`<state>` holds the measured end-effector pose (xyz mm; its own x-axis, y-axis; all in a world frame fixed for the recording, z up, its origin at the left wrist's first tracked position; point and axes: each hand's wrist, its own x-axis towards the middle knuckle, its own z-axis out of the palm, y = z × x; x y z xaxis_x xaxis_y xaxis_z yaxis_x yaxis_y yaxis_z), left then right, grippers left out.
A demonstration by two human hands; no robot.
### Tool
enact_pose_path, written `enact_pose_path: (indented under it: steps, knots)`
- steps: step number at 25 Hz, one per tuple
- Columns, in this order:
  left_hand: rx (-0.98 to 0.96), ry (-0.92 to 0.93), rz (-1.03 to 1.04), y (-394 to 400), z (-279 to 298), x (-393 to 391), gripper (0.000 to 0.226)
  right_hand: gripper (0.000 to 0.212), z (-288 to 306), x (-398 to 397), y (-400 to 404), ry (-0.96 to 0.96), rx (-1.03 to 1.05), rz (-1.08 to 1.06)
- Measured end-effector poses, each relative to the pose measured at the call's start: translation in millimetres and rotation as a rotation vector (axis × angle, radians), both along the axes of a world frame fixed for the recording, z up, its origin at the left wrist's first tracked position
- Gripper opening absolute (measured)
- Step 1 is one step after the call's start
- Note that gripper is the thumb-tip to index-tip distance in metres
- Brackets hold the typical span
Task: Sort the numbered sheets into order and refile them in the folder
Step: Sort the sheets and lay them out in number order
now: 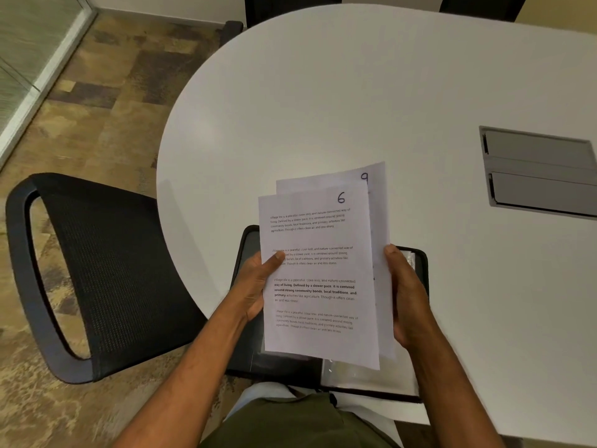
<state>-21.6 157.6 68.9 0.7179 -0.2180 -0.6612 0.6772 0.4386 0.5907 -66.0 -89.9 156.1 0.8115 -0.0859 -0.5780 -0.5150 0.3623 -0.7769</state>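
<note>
I hold printed sheets above an open black folder (420,263) that lies at the table's near edge. The front sheet, marked 6 (318,273), is pinched at its left edge by my left hand (255,286), thumb on the paper. Behind it and shifted up and to the right sits a sheet marked 9 (376,189), gripped along its right edge by my right hand (407,295). The folder's clear plastic sleeves (365,375) show below the sheets. Most of the folder is hidden by the paper and my hands.
The white round-ended table (323,108) has a grey cable hatch (539,171) set into it at the right. A black mesh chair (97,273) stands on the patterned carpet to the left of me. Dark chair backs (290,8) show at the far side.
</note>
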Motion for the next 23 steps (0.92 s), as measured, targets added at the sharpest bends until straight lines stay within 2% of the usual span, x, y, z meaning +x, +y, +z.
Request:
enact_pose_path:
  steps: [2, 3, 7, 11, 15, 19, 23]
  knots:
    - [0.067, -0.032, 0.006, -2.9, 6.3, 1.6, 0.046, 0.03, -3.7, 0.5, 0.7, -0.037, -0.172, 0.062]
    - [0.102, -0.056, 0.004, -4.7, 8.3, 1.9, 0.044, 0.026, -7.6, -0.1, 0.5, -0.038, -0.237, 0.098]
    - [0.274, -0.194, -0.026, -9.2, 12.3, 4.5, 0.032, 0.031, -27.9, -7.1, -2.1, 0.013, -0.27, 0.161]
    - [0.352, -0.324, -0.101, -13.2, 19.8, 5.0, 0.049, 0.033, -34.2, -11.2, -6.0, 0.044, -0.218, 0.116]
    - [0.45, -0.353, -0.141, -14.1, 20.2, 3.0, 0.059, 0.036, -42.0, -12.8, -7.1, 0.052, -0.213, 0.089]
    - [0.398, -0.332, -0.098, -15.6, 22.4, 3.2, 0.056, 0.036, -40.6, -12.7, -8.4, 0.035, -0.202, 0.076]
    - [0.268, -0.222, 0.003, -14.4, 21.7, 7.1, 0.034, 0.036, -40.4, -14.0, -11.6, 0.019, -0.168, 0.057]
